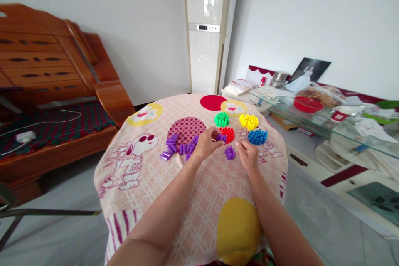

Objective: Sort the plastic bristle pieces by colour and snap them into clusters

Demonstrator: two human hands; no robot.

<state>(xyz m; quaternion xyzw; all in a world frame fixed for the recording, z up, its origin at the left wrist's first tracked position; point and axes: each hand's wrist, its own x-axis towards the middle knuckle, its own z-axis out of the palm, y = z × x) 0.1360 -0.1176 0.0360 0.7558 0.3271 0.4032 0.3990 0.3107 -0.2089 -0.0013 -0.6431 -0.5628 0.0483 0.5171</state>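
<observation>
My left hand [207,143] is closed, thumb and fingers around a few small purple plastic pegs [221,137] just in front of the red cluster. My right hand [248,154] has its fingers curled and pinched, right of a small group of purple pegs [230,153] standing upright on the cloth; whether it holds anything is hidden. Loose purple pegs [172,148] lie scattered left of my left hand. Beyond my hands stand tight clusters of similar pegs: red [227,134], green [222,119], yellow [249,121] and blue [257,136].
A patterned cloth [149,199] covers the round table. To the right, a glass-topped cabinet [352,133] carries a red bowl [308,104], papers and a paper cup [340,113]. A wooden bench [34,64] is at the left; a fridge [204,58] stands behind the table.
</observation>
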